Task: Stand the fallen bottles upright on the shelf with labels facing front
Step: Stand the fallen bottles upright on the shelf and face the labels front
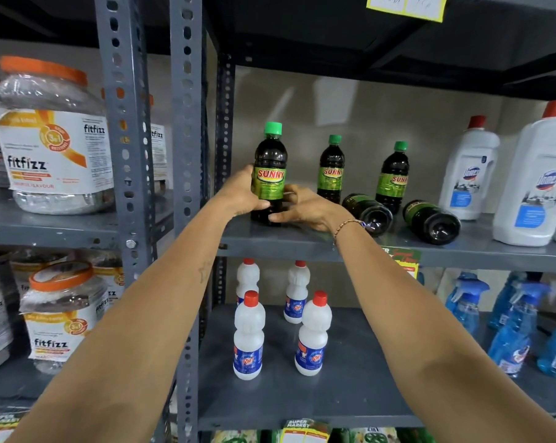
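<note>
A dark Sunny bottle (269, 167) with a green cap stands upright at the left end of the grey shelf (289, 243), label facing me. My left hand (241, 195) grips its left side and my right hand (302, 207) holds its base from the right. Two more Sunny bottles, one (331, 169) in the middle and one (393, 177) further right, stand upright behind. Two fallen Sunny bottles, one (367, 213) nearer my right wrist and one (431, 221) to its right, lie on their sides with bases toward me.
White Domex bottles (468, 174) with red caps stand at the shelf's right end. Below are small white bottles (249, 337) and blue spray bottles (468, 310). Fitfizz jars (54, 139) fill the left rack beyond the perforated grey uprights (187, 123).
</note>
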A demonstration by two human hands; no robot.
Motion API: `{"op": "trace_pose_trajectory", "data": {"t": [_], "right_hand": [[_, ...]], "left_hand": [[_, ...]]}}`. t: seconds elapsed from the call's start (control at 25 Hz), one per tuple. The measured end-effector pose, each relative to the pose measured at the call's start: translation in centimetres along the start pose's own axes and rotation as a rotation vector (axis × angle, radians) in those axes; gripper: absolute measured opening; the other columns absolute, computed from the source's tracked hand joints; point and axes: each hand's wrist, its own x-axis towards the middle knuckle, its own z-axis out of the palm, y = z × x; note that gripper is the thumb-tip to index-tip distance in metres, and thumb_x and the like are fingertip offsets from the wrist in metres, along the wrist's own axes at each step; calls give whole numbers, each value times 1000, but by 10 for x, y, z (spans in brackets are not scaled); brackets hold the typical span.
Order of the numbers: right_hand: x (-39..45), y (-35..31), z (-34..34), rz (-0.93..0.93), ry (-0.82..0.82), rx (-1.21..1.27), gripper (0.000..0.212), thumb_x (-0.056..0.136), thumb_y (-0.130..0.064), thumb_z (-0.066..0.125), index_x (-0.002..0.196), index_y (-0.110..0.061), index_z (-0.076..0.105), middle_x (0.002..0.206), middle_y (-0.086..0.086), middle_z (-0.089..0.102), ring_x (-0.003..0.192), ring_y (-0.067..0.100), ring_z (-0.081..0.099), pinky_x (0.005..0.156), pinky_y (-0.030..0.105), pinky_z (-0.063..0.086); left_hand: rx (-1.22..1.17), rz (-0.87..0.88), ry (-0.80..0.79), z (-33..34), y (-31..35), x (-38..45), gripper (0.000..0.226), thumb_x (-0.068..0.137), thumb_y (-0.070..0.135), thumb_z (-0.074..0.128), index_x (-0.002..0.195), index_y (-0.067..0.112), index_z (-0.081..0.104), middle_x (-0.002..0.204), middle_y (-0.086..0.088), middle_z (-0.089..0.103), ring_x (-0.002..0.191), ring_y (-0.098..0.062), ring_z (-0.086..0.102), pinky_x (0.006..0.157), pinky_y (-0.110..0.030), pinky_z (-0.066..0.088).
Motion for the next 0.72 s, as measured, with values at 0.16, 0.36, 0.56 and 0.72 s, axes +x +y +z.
{"op": "trace_pose_trajectory", "data": {"t": [0.16, 0.36, 0.56, 0.72], "right_hand": [[5, 7, 3, -26, 48, 34, 76, 69, 12, 75, 134, -2, 37, 130, 20, 57, 120, 28, 56, 103, 41, 46], [11, 10, 4, -1, 53, -14, 72, 69, 9, 77, 133, 2, 46, 127, 19, 62, 121, 27, 57, 105, 38, 45], [6, 7, 2, -16, 71, -6, 68, 69, 9, 77, 131, 3, 49, 127, 20, 62, 120, 26, 58, 107, 40, 44], [-7, 6, 4, -24, 57, -2, 68, 67, 6, 79, 129, 0, 53, 124, 17, 65, 117, 24, 60, 106, 40, 45]], "left_hand": [[-108, -25, -42, 1, -13, -1, 95, 73, 6, 78, 149, 21, 24, 137, -9, 54, 129, -24, 48, 110, -43, 37], [-159, -44, -15, 4, -25, 2, 60, 71, 7, 81, 126, 9, 57, 123, -8, 65, 114, -18, 59, 104, -35, 43], [-297, -46, 10, 4, -20, -8, 59, 70, 3, 81, 124, 5, 59, 117, -5, 66, 86, -3, 59, 75, -14, 45], [-364, -57, -18, -1, -17, -21, 63, 69, 2, 81, 127, 4, 57, 115, -4, 65, 83, 0, 59, 68, -9, 46]]}}
